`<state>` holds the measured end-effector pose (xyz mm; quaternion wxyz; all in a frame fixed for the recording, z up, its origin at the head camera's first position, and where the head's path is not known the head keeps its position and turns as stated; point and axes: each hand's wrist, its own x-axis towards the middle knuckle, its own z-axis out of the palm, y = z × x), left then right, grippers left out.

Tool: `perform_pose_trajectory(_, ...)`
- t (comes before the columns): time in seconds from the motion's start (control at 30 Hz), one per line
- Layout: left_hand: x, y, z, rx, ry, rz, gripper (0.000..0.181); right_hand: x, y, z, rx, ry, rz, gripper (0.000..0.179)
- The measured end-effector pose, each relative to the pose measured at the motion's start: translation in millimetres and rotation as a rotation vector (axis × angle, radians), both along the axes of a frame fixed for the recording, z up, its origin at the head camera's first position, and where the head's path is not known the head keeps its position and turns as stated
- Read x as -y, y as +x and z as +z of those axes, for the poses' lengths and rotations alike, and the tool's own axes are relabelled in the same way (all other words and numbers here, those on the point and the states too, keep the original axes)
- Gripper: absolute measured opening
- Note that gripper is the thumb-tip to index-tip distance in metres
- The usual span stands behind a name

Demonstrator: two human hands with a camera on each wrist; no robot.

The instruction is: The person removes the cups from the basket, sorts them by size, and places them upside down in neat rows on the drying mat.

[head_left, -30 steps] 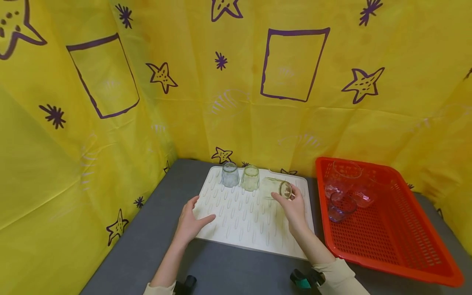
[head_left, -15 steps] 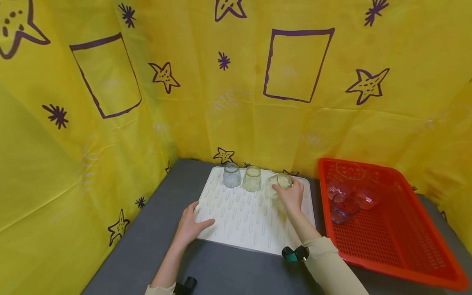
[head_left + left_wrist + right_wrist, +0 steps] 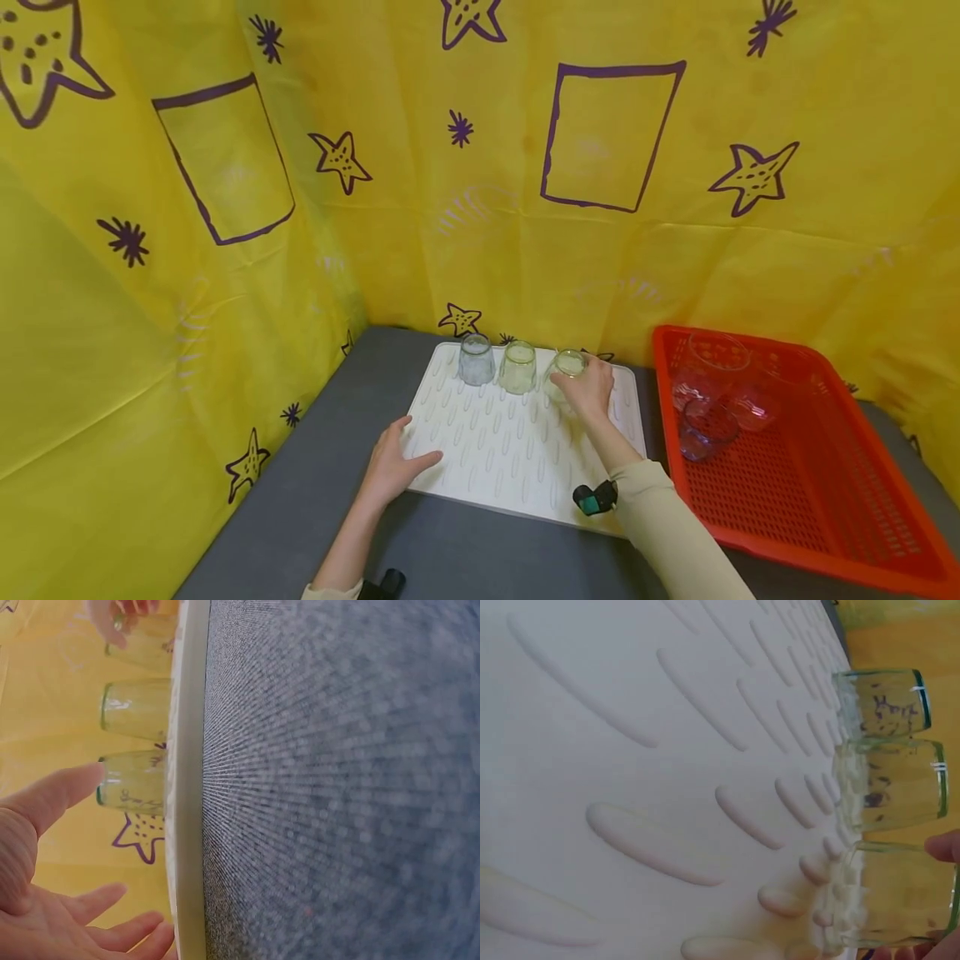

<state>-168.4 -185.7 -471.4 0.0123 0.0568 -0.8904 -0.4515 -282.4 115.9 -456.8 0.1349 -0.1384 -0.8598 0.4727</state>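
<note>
My right hand point(image 3: 591, 392) grips a pale green glass tumbler point(image 3: 896, 892) with thumb and fingers near its upper end. The tumbler is upright in line with two others, its lower end at the ridged white drying mat point(image 3: 487, 450). To its left are a second pale green tumbler point(image 3: 517, 369) and a bluish tumbler point(image 3: 476, 362), in a row along the mat's far edge. My left hand point(image 3: 393, 467) lies at the mat's left edge with thumb and fingers spread, holding nothing.
A red perforated plastic basket point(image 3: 810, 492) stands to the right of the mat. Inside its far left part are several glasses, among them a purplish one point(image 3: 705, 429). A yellow patterned curtain point(image 3: 420, 217) hangs behind the dark grey table point(image 3: 315, 492).
The right hand has turned the tumbler from lying sideways to upright and brought it left into line with the other two. The left hand has stayed at the mat's edge.
</note>
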Motion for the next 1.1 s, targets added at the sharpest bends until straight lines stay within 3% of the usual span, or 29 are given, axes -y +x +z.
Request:
perform_pose_trajectory(0.4,-4.4,0.6,-1.9,0.001,-0.017,-0.007,0.084,-6,-1.8,-2.6,0.042,0.041,0.038,0.075)
perform_pose_trajectory(0.73,-4.4,-0.3,-2.2,0.009,-0.018,-0.009,0.083,-7,-1.6,4.2,0.094,0.045,0.077,0.078)
perform_pose_trajectory(1.1,-2.5,-3.2,-4.7,0.024,-0.034,0.005,0.082,-6,3.2,13.5,0.064,-0.012,0.092,0.073)
